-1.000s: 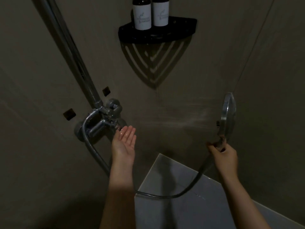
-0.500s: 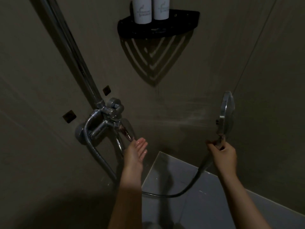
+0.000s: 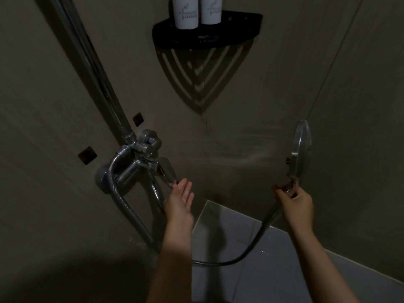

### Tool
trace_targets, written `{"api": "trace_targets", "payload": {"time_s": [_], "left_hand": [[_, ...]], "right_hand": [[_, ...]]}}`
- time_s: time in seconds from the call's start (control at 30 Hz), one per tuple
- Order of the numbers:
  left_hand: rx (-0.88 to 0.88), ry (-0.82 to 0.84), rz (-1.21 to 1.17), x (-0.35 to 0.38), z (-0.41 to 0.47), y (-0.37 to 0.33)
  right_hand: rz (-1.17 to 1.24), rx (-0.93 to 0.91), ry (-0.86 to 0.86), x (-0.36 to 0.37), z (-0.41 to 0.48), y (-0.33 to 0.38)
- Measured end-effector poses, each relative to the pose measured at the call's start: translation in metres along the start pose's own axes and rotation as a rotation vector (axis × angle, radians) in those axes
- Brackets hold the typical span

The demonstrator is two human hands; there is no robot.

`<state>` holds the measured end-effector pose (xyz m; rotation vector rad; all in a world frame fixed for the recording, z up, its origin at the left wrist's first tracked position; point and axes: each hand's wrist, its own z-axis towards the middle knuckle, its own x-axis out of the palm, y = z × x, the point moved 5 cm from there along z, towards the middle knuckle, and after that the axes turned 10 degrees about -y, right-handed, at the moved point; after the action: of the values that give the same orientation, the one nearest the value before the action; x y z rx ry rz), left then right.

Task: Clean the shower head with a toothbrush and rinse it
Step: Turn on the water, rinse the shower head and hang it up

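Note:
The chrome shower head [image 3: 301, 147] stands upright at the right, its face turned left, and a faint spray streaks leftward across the wall. My right hand [image 3: 294, 203] is shut on its handle just below the head. A metal hose [image 3: 247, 252] loops from the handle down and back to the chrome mixer tap [image 3: 135, 162] on the left wall. My left hand [image 3: 180, 199] is open, palm up, with its fingertips at the tip of the tap's lever [image 3: 168, 173]. No toothbrush is in view.
A black corner shelf [image 3: 207, 33] with two white-labelled bottles [image 3: 196, 12] hangs high in the corner. A chrome riser pipe [image 3: 91, 68] runs up diagonally from the tap. Light floor tiles [image 3: 273, 270] lie below, between dark walls.
My left hand dropped from just under the tap body to the lever's tip and moved right. The lever, earlier covered by the hand, now shows. The shower head stays in place.

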<state>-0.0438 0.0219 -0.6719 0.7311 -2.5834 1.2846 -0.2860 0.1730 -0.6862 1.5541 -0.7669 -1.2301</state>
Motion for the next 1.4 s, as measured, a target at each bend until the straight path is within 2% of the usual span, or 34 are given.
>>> {"api": "trace_targets", "payload": {"time_s": [0.9,1.17,1.4], "left_hand": [[-0.007,-0.058,-0.112,-0.004,0.023,-0.006],[0.003,-0.064,-0.082,-0.002,0.024,-0.007],[0.051,0.034,0.054,-0.004,0.026,-0.007]], "right_hand": [[-0.040,-0.018,0.033,0.030,-0.008,0.011],[-0.053,-0.007,0.030,0.040,-0.006,0.008],[-0.038,-0.014,0.059,0.036,-0.006,0.014]]}}
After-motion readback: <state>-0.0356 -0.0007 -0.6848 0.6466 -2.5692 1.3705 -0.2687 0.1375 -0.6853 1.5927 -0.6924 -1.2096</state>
